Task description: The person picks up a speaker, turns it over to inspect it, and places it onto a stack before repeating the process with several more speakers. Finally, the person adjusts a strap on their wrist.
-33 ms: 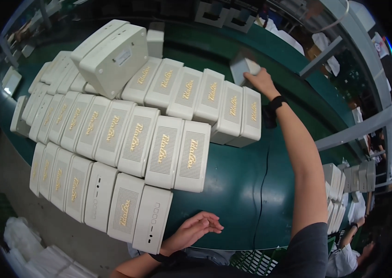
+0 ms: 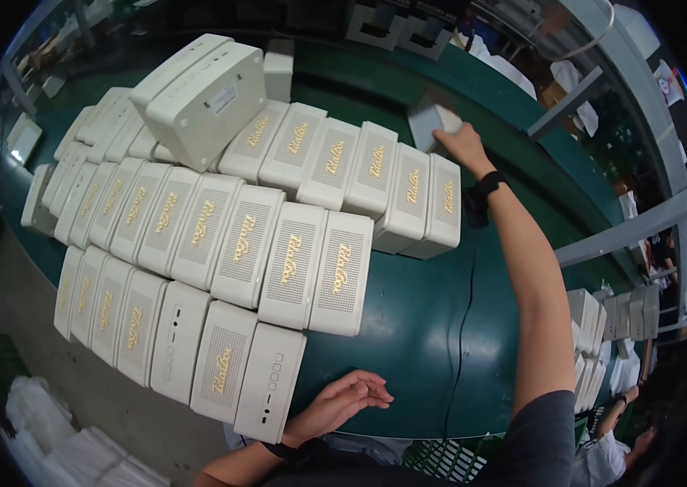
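My right hand [image 2: 462, 144] reaches past the far right end of the rows, its fingers closed on a white speaker [image 2: 427, 118] that is partly blurred. Near the front edge of the green table [image 2: 392, 333], my left hand [image 2: 345, 406] is held with its fingers loosely stretched and nothing in them. Beside it stands a white speaker with ports and buttons [image 2: 269, 385]. Several matching speakers [image 2: 342, 272] stand packed in rows, most showing perforated grilles with gold lettering. Two larger-looking units [image 2: 205, 101] rest tilted on top of the far rows.
A black cable [image 2: 463, 341] runs across the table at right. Grey metal frame bars [image 2: 635, 223] rise on the right side. More white units [image 2: 591, 349] stand beyond, near another person's arm [image 2: 615, 414]. White plastic bags [image 2: 51, 430] lie at lower left, and a green crate [image 2: 449, 458] sits below the table edge.
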{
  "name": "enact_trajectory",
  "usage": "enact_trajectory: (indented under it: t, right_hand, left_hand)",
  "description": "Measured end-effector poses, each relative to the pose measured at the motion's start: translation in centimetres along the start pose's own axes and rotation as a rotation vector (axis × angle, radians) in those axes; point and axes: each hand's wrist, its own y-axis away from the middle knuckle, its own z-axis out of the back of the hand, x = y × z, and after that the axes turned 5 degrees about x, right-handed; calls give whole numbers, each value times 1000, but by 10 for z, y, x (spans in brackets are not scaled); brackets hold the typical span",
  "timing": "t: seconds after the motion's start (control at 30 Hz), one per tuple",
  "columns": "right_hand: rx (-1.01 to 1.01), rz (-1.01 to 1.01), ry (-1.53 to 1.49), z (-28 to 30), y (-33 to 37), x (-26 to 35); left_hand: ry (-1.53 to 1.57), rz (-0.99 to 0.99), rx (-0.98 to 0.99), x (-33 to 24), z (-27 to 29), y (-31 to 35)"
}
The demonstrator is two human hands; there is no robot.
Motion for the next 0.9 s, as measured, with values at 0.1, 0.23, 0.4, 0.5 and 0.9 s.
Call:
enact_trajectory:
  t: [0.1,0.23,0.4,0.5,0.9]
  right_hand:
    - [62,-73,-313,10,17,-15]
    - [171,-165,-950,29,89,-53]
    - [194,-255,-1486,73,246,-59]
    - [170,-332,-1400,85,310,-59]
    - [73,-40,-373,9,368,58]
  left_hand:
    - [0,-11,12,0,2,4]
    - [-11,-46,46,1,7,5]
    - [-52,-83,57,5,4,6]
    - [-97,-82,76,3,6,8]
    - [-163,-216,92,9,10,15]
